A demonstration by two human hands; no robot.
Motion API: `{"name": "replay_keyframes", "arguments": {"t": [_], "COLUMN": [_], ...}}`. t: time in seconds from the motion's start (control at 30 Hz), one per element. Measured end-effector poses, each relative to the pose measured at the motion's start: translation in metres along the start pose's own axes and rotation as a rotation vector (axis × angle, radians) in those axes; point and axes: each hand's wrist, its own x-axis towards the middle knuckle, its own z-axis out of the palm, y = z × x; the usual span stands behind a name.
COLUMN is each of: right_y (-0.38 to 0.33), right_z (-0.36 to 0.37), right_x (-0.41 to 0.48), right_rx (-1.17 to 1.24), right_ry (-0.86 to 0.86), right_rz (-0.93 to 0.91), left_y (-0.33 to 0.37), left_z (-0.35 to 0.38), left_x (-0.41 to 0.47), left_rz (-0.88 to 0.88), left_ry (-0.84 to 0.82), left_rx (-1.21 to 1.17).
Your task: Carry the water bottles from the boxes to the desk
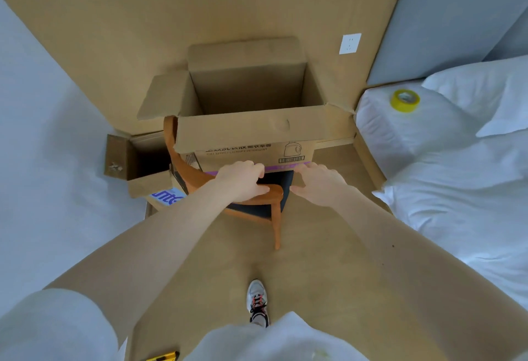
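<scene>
A large open cardboard box (248, 132) with printed text and a barcode stands on a wooden chair (275, 217) with a dark seat, against the wood-panelled wall. The part of its inside that shows holds no water bottle. My left hand (243, 182) grips the chair's curved wooden rail just below the box, fingers curled at the box's lower edge. My right hand (317, 183) hovers with fingers spread, its tips at the lower right edge of the box. No bottle and no desk are in view.
A smaller open box (143, 186) sits on the floor left of the chair. A bed (457, 175) with white bedding fills the right side, with a yellow tape roll (405, 99) on it. My shoe (258, 303) is on the tan floor.
</scene>
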Motion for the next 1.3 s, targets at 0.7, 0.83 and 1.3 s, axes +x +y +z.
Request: {"name": "replay_keyframes", "arguments": {"t": [0.7, 0.83, 1.3], "right_y": [-0.032, -0.014, 0.057], "right_z": [-0.085, -0.088, -0.094], "right_x": [0.222, 0.272, 0.466], "right_rx": [0.063, 0.09, 0.261], "right_ry": [0.146, 0.123, -0.052], "right_rz": [0.001, -0.01, -0.067], "left_y": [-0.162, -0.174, -0.192], "left_z": [-0.068, -0.063, -0.068], "left_x": [0.17, 0.205, 0.358], "left_rz": [-0.098, -0.167, -0.414], "left_ry": [0.308, 0.283, 0.148], "left_rx": [-0.253, -0.277, -0.3]}}
